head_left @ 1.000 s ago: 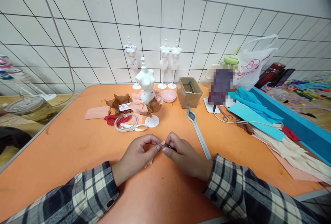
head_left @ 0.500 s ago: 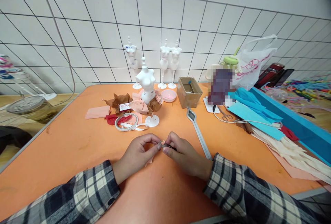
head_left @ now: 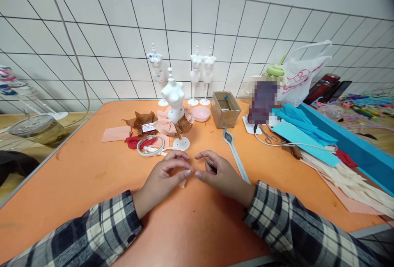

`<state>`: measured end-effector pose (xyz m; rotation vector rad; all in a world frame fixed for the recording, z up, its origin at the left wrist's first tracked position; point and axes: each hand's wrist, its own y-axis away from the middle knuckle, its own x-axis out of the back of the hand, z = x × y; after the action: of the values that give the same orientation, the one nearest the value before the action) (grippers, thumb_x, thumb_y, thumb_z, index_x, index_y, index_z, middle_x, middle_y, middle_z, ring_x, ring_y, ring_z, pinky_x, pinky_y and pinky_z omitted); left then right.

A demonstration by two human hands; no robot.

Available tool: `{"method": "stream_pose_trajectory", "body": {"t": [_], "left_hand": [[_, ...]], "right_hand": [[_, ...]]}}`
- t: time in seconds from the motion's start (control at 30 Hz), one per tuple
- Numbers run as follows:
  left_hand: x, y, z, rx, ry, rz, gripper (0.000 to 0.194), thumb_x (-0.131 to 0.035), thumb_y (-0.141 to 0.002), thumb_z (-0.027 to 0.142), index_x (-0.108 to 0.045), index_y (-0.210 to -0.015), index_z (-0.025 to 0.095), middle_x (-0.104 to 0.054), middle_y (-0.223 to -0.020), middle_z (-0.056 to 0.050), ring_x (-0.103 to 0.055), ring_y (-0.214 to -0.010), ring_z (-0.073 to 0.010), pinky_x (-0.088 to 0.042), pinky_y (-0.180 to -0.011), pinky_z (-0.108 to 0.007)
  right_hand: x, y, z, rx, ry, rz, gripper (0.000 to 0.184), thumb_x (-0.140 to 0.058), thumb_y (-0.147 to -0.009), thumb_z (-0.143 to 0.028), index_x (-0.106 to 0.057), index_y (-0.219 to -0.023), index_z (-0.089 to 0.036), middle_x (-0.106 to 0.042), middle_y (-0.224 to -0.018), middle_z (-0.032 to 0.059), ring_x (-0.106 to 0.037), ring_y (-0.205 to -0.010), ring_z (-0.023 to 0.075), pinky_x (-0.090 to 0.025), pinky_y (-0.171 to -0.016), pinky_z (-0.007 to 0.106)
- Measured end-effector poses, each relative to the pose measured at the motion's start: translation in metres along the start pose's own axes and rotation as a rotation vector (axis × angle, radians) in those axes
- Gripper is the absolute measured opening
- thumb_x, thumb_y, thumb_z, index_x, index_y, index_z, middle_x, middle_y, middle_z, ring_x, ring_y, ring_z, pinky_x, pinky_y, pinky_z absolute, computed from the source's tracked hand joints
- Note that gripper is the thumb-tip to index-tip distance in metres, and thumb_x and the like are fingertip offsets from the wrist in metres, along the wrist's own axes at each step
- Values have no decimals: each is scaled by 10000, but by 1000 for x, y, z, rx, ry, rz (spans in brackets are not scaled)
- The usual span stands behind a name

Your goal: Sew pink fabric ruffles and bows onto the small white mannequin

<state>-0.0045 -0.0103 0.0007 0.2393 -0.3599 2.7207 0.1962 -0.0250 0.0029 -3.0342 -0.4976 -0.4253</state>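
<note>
Between my left thumb and fingers a small scrap of peach crepe paper point(head_left: 182, 184) is pinched, mostly hidden by my left hand point(head_left: 168, 174). Close by on the right, my right hand point(head_left: 223, 176) holds slim dark tweezers point(head_left: 211, 166), their thin tip pointing up and left, apart from the scrap. The right thumb and forefinger are spread while the tool rests in the hand. Beyond both hands stands a white mini dress form point(head_left: 173, 96), wearing a skirt of ruffled peach and brown crepe paper point(head_left: 168, 126) around its waist.
Left of the form lie a tape roll point(head_left: 138, 148), brown paper point(head_left: 140, 121) and red paper point(head_left: 135, 142). Behind are a pink bowl point(head_left: 201, 113), cardboard box point(head_left: 226, 111) and more mannequins point(head_left: 196, 67). A grey zipper-like strip point(head_left: 235, 156), scissors point(head_left: 271, 137) and blue paper point(head_left: 308, 141) lie right.
My hands have drawn slightly apart. The tweezers' tip has left the peach scrap at my left fingertips and swung upward in my right hand. My left fingers have lifted and spread a little.
</note>
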Motion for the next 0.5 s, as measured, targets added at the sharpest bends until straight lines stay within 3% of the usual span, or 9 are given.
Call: {"method": "stream_pose_trajectory", "body": {"t": [0.13, 0.23, 0.5], "left_hand": [[-2, 1, -1, -17, 48, -45, 166, -695, -800, 378, -764, -799, 226, -558, -1024, -74, -537, -1052, -232, -427, -964, -394], [-6, 3, -1, 57, 195, -18, 181, -715, -781, 396, -741, -753, 219, -552, -1102, -73, -525, -1104, -251, -396, -999, -422], [-7, 6, -8, 210, 460, -4, 159, -723, -776, 373, -709, -769, 214, -545, -1182, -58, -530, -1110, -262, -432, -957, -409]], "right_hand": [[-6, -1, 2, -94, -310, -211, 375, -691, -771, -412, -598, -1047, -177, -300, -539, -101, -276, -450, 60, -213, -442, 214], [-12, 1, 1, -195, -591, -372, 334, -699, -771, -412, -562, -988, -199, -325, -488, -118, -240, -367, 47, -174, -374, 206], [-9, -1, 2, -264, -647, -317, 334, -732, -742, -411, -501, -828, -187, -427, -502, -103, -270, -368, 32, -169, -351, 182]]}}
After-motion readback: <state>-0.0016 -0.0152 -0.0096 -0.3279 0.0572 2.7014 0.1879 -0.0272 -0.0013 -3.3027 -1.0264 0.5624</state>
